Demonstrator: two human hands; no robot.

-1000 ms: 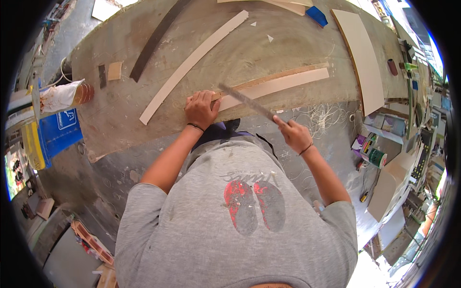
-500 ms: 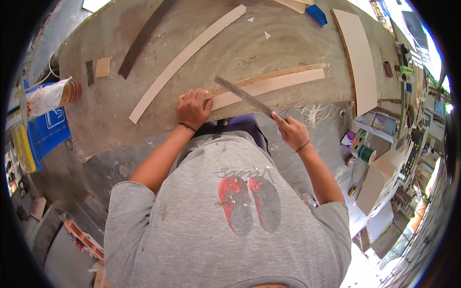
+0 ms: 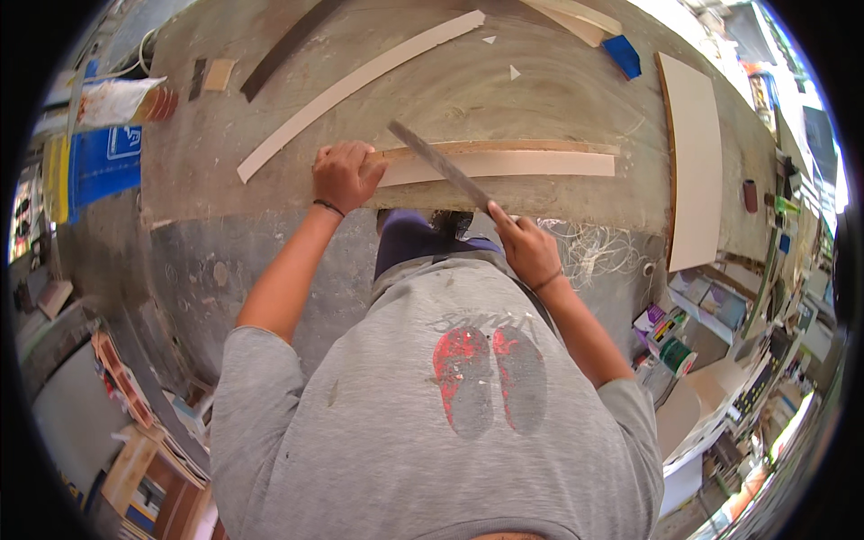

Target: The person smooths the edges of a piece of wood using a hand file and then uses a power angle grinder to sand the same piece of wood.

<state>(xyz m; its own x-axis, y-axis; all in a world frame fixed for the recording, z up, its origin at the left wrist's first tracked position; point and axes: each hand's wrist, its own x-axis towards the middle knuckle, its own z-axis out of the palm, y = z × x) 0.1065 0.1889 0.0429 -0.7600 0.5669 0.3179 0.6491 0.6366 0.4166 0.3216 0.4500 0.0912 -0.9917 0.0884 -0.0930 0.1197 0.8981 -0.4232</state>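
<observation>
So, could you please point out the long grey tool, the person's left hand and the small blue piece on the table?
Long grey tool [image 3: 439,166]: head view, middle of its flat length.
Left hand [image 3: 343,175]: head view, back of the hand.
Blue piece [image 3: 623,57]: head view, middle of its upper face.

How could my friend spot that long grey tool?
Find the big brown worktable. At its near edge, the right hand grips one end of the long grey tool, which slants across a pale strip. Unlike the dark strip lying farther away, it's held.
</observation>
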